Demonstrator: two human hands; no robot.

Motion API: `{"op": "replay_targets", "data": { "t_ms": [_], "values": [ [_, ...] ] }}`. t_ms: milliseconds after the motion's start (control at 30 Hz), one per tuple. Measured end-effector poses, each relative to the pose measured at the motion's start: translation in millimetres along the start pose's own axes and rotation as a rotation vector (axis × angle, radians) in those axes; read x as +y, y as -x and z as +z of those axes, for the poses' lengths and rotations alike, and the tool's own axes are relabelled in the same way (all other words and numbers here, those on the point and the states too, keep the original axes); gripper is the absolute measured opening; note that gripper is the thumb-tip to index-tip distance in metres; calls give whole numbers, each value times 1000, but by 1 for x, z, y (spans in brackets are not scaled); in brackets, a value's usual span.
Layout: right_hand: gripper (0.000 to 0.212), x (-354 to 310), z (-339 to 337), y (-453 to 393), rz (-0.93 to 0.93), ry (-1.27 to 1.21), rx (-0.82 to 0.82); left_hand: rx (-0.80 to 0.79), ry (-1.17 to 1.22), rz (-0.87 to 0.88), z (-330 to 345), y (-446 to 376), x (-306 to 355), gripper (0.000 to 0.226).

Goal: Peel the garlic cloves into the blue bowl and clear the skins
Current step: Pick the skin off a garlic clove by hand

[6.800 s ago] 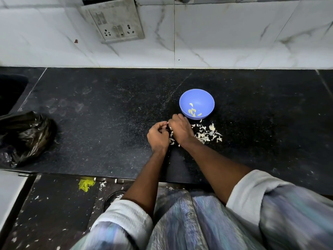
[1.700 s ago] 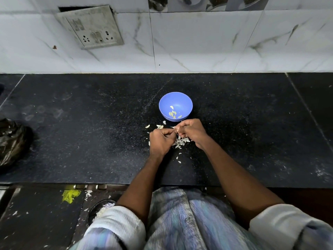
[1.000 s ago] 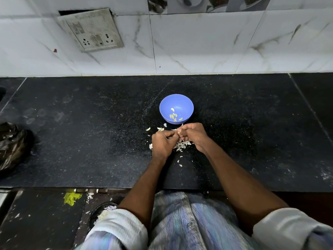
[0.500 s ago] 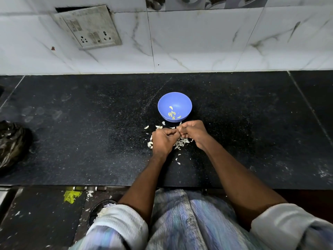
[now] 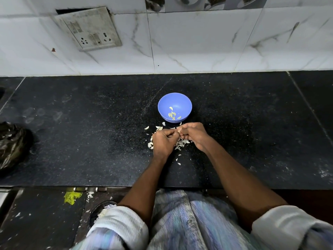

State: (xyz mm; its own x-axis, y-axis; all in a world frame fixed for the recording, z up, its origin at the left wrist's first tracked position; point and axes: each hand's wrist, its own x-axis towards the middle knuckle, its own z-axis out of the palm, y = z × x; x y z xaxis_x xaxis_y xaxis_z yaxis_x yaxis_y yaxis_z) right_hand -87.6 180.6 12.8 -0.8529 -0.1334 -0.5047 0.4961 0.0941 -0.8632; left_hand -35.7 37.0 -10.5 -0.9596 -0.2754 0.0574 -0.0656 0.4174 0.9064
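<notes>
Both hands meet over the black countertop [image 5: 90, 141], knuckles up, with every finger curled in. The left hand [image 5: 163, 142] and the right hand [image 5: 193, 135] pinch a garlic clove [image 5: 179, 130] between their fingertips; only a pale sliver of it shows at the point where the two sets of fingers touch, so how much skin remains on it cannot be told. Just beyond the fingertips, on the wall side, stands the blue bowl [image 5: 185, 101], upright and apart from the hands, with a few peeled cloves [image 5: 173, 114] lying at its bottom. The skins [image 5: 181, 142] lie loose on the counter directly under and between the fingers, with a few flakes scattered to the left of the left hand's knuckles and some nearer the person, below the wrists. Well away to the left of the fingers, at the counter's edge, sits a crumpled black plastic bag [image 5: 12, 145]. On the tiled wall beyond the bowl hangs a switch and socket plate [image 5: 90, 28].
</notes>
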Motion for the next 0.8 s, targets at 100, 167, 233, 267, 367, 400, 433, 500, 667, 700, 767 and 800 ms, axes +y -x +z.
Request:
{"op": "replay_targets", "data": {
  "t_ms": [100, 167, 233, 267, 367, 400, 433, 500, 667, 700, 767, 800],
  "values": [
    [15, 0, 0, 1, -12, -8, -55, 35, 36, -55, 2, 1, -2, 32],
    [15, -1, 1, 1, -14, -30, -85, 24, 79, -102, -1, 2, 2, 24],
    [14, -2, 0, 1, -12, -40, -104, 27, 101, -128, -2, 2, 5, 15],
    [13, -2, 0, 1, -10, -44, -112, 34, 93, -134, -3, 2, 6, 13],
    [11, -2, -1, 1, -27, -34, -120, 41, 37, -156, -3, 1, 7, 7],
    [11, -2, -1, 0, -39, -19, -115, 38, 18, -149, -4, 0, 8, 5],
    [11, -3, -1, 0, -53, -1, -106, 40, 9, -139, -3, 0, 9, 5],
    [12, -3, -1, 0, -77, 22, -91, 54, 4, -126, -3, -1, 9, 7],
    [15, -3, -6, 2, -77, -9, -39, 79, -8, -111, -3, -3, 7, 17],
    [15, -3, -7, 2, -76, -28, -35, 81, -17, -105, -3, -2, 6, 18],
    [15, -4, -8, 2, -74, -59, -28, 75, -17, -106, -3, -2, 5, 13],
    [15, -4, -8, 2, -75, -64, -25, 61, -3, -99, -3, -1, 4, 12]
  ]
}}
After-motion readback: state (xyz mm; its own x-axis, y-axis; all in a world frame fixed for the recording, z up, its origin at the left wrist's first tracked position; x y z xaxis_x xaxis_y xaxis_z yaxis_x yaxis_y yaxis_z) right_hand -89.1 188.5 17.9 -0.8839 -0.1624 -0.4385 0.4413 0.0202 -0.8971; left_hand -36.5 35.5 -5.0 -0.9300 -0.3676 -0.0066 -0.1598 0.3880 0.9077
